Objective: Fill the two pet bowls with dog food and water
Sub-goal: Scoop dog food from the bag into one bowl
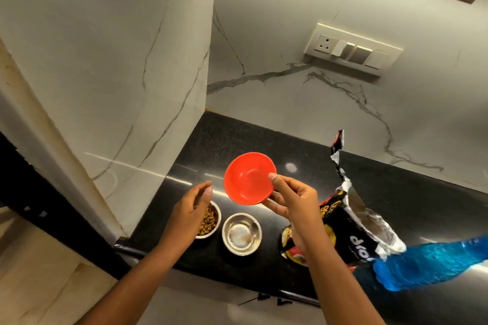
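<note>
My right hand (295,203) holds a small red plastic bowl (247,179) by its rim, tilted towards me above the black counter (211,145); it looks empty. My left hand (190,208) hovers with curled fingers over a steel pet bowl (210,221) holding brown kibble, and hides part of it. Just to the right stands a second steel pet bowl (241,233) with no food in it. An open black dog food bag (351,221) lies behind my right wrist. A blue water bottle (427,261) lies on its side at the right.
A white marble pillar (118,74) rises close on the left of the bowls. The marble back wall carries a switch panel (353,47). The counter's front edge (237,282) runs below the bowls.
</note>
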`<act>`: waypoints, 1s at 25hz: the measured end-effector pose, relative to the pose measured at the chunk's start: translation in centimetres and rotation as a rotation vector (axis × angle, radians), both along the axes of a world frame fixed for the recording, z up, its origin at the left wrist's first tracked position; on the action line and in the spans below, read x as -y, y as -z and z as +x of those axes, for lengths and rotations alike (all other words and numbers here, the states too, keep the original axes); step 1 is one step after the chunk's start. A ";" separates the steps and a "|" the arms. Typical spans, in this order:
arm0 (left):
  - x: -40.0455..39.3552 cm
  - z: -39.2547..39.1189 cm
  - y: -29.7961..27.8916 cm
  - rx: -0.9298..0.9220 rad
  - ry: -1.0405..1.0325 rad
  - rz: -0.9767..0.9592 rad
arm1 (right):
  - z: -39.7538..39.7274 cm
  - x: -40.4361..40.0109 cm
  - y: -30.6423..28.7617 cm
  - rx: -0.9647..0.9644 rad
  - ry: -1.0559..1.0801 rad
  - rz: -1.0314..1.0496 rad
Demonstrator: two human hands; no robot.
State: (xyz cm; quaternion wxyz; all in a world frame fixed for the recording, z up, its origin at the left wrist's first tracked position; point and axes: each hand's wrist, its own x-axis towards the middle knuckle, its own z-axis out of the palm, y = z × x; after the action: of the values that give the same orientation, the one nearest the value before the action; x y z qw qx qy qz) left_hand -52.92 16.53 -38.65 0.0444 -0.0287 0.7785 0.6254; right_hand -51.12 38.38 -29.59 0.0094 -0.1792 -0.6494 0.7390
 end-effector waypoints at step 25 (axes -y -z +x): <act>-25.7 2.7 -9.6 0.015 0.199 0.154 | 4.5 -23.2 -4.5 0.061 -0.199 0.660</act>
State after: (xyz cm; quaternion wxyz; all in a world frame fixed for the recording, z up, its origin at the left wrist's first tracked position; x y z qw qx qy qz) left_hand -50.21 42.20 -29.04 0.1142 0.0473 0.7268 0.6756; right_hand -46.62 61.62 -25.07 -0.0247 -0.1240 -0.8677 0.4808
